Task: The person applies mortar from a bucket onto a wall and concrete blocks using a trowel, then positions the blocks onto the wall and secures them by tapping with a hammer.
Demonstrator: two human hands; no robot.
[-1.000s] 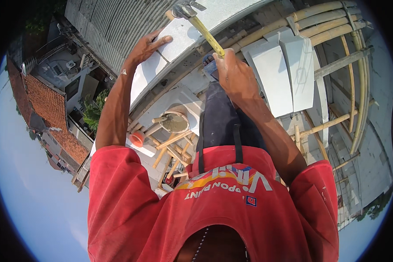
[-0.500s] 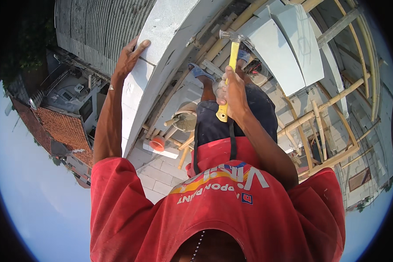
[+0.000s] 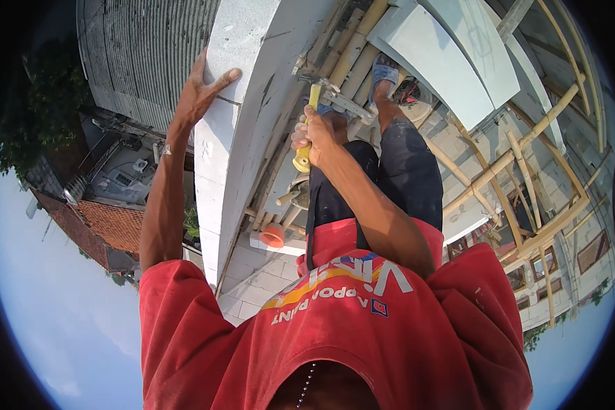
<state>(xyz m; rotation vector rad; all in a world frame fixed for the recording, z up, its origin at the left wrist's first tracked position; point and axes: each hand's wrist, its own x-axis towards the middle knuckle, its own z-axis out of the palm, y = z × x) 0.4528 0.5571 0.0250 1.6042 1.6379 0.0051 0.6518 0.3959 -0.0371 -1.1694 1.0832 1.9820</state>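
Note:
My right hand [image 3: 313, 138] is wrapped round the yellow handle of a claw hammer [image 3: 315, 97]. The hammer's metal head points away from me, between my lower leg and the wall's inner face. At the outer edge of a light grey block wall [image 3: 215, 147], my left hand [image 3: 205, 89] rests with its thumb stretched across the top. Its other fingers lie over the outer side, partly out of sight. A thin joint line between blocks runs close to the thumb.
Bamboo poles [image 3: 354, 51] form the footing under my sandalled feet. An orange-red container [image 3: 272, 236] and a partly covered bucket [image 3: 298, 195] sit by the wall. White panels [image 3: 430, 58] stand at the right, beside a bamboo frame [image 3: 509, 160]. Beyond the wall lie a corrugated roof [image 3: 140, 51] and lower tiled roofs [image 3: 113, 222].
My right hand has swung the hammer leftward, closer to the wall. My left hand stays on the wall near the same joint. The view has shifted, and my legs show more.

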